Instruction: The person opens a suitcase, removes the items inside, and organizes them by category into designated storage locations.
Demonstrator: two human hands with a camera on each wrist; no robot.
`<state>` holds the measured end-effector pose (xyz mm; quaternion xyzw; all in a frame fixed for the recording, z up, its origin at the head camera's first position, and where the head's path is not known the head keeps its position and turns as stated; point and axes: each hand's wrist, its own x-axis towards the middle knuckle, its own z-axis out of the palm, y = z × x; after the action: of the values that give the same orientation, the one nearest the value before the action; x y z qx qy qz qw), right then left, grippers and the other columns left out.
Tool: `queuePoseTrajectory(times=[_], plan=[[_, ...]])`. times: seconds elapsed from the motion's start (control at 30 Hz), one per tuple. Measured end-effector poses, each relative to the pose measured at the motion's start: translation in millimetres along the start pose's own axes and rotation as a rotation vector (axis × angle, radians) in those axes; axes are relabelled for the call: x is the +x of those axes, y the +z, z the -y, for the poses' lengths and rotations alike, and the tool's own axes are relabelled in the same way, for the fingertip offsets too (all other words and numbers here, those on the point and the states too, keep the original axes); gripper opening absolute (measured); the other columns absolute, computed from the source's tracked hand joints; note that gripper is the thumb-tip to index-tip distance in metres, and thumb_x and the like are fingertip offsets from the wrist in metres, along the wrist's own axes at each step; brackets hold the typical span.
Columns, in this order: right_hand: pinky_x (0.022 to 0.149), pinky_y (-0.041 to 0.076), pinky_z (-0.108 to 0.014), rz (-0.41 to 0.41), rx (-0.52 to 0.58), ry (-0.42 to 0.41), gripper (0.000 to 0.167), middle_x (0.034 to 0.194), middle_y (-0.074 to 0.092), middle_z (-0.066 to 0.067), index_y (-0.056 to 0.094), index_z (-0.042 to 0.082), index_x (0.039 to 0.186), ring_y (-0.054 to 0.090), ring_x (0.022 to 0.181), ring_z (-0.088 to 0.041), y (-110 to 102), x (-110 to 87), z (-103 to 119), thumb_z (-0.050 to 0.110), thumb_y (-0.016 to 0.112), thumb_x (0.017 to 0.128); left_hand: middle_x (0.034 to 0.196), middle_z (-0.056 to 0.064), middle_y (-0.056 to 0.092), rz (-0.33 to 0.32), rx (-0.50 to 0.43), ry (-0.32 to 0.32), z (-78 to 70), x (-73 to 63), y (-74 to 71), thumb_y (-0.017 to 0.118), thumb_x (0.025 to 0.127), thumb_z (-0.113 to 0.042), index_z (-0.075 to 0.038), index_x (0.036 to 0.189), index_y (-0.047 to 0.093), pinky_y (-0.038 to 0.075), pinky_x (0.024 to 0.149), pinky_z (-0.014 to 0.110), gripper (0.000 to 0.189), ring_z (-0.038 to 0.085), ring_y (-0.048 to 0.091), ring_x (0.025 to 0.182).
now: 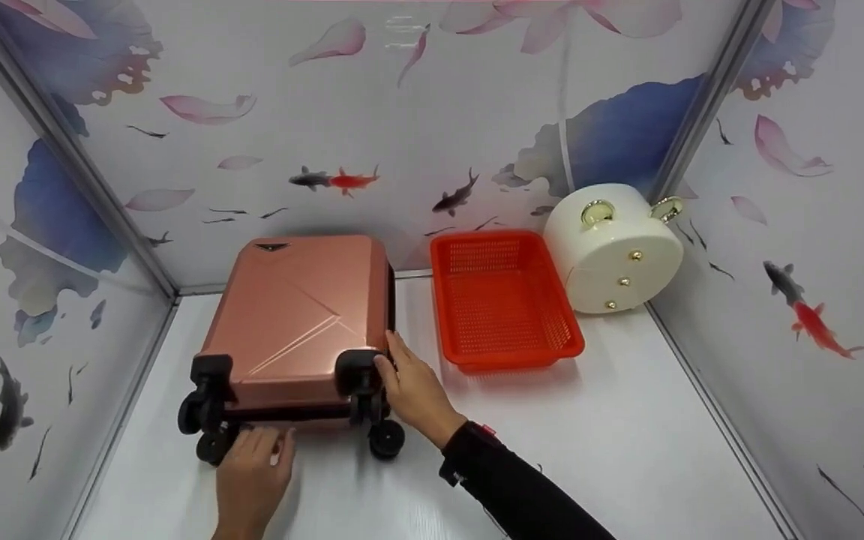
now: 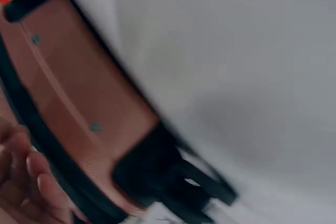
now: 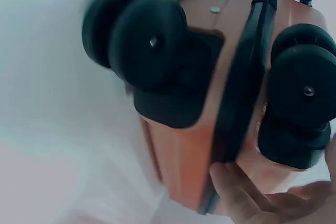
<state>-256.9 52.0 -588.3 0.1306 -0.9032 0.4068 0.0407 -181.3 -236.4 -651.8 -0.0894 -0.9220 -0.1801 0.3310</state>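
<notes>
A rose-gold hard-shell suitcase [image 1: 297, 307] lies flat, its black wheels facing the person. My left hand [image 1: 253, 469] is at its wheeled end, beside the lower left wheel [image 1: 214, 444]. In the left wrist view, the bent fingers [image 2: 39, 174] are close to the dark zip band [image 2: 31, 119]; I cannot tell whether they pinch anything. My right hand [image 1: 418, 386] rests on the right front corner, thumb by the black wheel mount [image 1: 357, 369], fingers extended along the side. The right wrist view shows a fingertip [image 3: 223, 174] against the zip band [image 3: 239, 103].
A red plastic basket [image 1: 507, 356] stands to the right of the suitcase. Behind it, a round cream-white case [image 1: 619, 247] with gold handles and studs leans in the back right corner. Printed panels [image 1: 417, 112] wall in the white surface [image 1: 589, 435] on three sides.
</notes>
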Motion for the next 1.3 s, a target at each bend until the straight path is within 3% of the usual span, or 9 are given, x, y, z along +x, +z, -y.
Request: queuePoseTrajectory(times=[0.1, 0.17, 0.4, 0.57, 0.73, 0.87, 0.97, 1.17, 1.3], plan=[[0.126, 0.046, -0.052, -0.044, 0.055, 0.012, 0.061, 0.165, 0.056, -0.022, 0.039, 0.003, 0.17, 0.059, 0.151, -0.036, 6.9, -3.1, -10.2, 0.039, 0.038, 0.121, 0.095, 0.009, 0.07, -0.062, -0.01, 0.168, -12.3, 8.9, 2.0, 0.083, 0.092, -0.017, -0.007, 0.103, 0.077, 0.051, 0.077, 0.046, 0.015, 0.028, 0.062, 0.086], [0.121, 0.052, -0.052, -0.047, 0.055, 0.018, 0.054, 0.156, 0.064, -0.023, 0.047, 0.002, 0.165, 0.066, 0.143, -0.036, 11.6, -5.7, -17.4, 0.03, 0.044, 0.12, 0.111, 0.015, 0.07, -0.068, 0.015, 0.202, -16.3, 13.9, 3.6, 0.087, 0.089, -0.018, -0.007, 0.116, 0.077, 0.05, 0.086, 0.05, 0.03, 0.035, 0.062, 0.099], [0.099, 0.063, -0.048, 0.03, 0.161, 0.076, 0.046, 0.143, 0.073, -0.024, 0.058, 0.007, 0.157, 0.083, 0.095, -0.028, 23.5, -11.6, -33.3, 0.023, 0.058, 0.114, 0.158, 0.029, 0.051, -0.046, 0.113, 0.222, -16.1, 28.8, 8.4, 0.1, 0.078, -0.027, -0.011, 0.147, 0.064, 0.037, 0.117, 0.067, 0.08, 0.051, 0.045, 0.145], [0.081, 0.062, -0.035, 0.081, 0.282, 0.169, 0.047, 0.134, 0.078, -0.021, 0.053, 0.007, 0.16, 0.079, 0.085, -0.017, 23.0, -9.7, -35.9, 0.024, 0.052, 0.116, 0.171, 0.025, 0.042, 0.028, 0.105, 0.179, -16.0, 43.7, 7.9, 0.101, 0.078, -0.034, -0.018, 0.161, 0.053, 0.013, 0.137, 0.065, 0.097, 0.049, 0.034, 0.161], [0.07, 0.06, -0.029, 0.129, 0.353, 0.218, 0.05, 0.126, 0.08, -0.018, 0.052, 0.002, 0.161, 0.079, 0.08, -0.024, 17.4, -6.7, -38.4, 0.024, 0.049, 0.116, 0.174, 0.021, 0.041, 0.077, 0.11, 0.164, -16.8, 54.3, 8.8, 0.103, 0.077, -0.038, -0.02, 0.164, 0.05, 0.005, 0.138, 0.067, 0.103, 0.046, 0.03, 0.165], [0.071, 0.064, -0.033, 0.145, 0.386, 0.225, 0.053, 0.137, 0.076, -0.024, 0.05, 0.001, 0.162, 0.082, 0.088, -0.039, 12.4, -3.8, -40.2, 0.022, 0.051, 0.114, 0.176, 0.018, 0.039, 0.087, 0.107, 0.17, -17.9, 59.4, 11.6, 0.104, 0.076, -0.038, -0.023, 0.165, 0.049, 0.004, 0.133, 0.078, 0.106, 0.048, 0.027, 0.166], [0.074, 0.065, -0.035, 0.138, 0.358, 0.226, 0.053, 0.141, 0.073, -0.026, 0.05, 0.0, 0.162, 0.082, 0.09, -0.037, 10.7, -2.0, -40.4, 0.022, 0.051, 0.113, 0.176, 0.016, 0.041, 0.074, 0.097, 0.171, -21.1, 62.2, 15.8, 0.105, 0.073, -0.037, -0.024, 0.166, 0.048, 0.004, 0.129, 0.084, 0.109, 0.05, 0.027, 0.166], [0.086, 0.058, -0.038, 0.045, 0.177, 0.199, 0.045, 0.1, 0.076, -0.01, 0.061, -0.001, 0.151, 0.067, 0.083, -0.016, 11.0, 2.8, -42.9, 0.02, 0.049, 0.113, 0.174, 0.013, 0.046, 0.051, 0.084, 0.163, -39.0, 64.7, 27.4, 0.102, 0.077, -0.039, -0.021, 0.166, 0.049, 0.006, 0.125, 0.088, 0.106, 0.052, 0.029, 0.164], [0.073, 0.051, -0.031, 0.054, 0.208, 0.198, 0.033, 0.081, 0.058, 0.002, 0.072, -0.002, 0.122, 0.055, 0.074, -0.012, 8.5, 4.7, -47.2, 0.018, 0.046, 0.114, 0.171, 0.013, 0.051, 0.029, 0.085, 0.176, -52.1, 66.2, 31.4, 0.099, 0.081, -0.039, -0.017, 0.164, 0.053, 0.007, 0.122, 0.092, 0.098, 0.053, 0.033, 0.163]])
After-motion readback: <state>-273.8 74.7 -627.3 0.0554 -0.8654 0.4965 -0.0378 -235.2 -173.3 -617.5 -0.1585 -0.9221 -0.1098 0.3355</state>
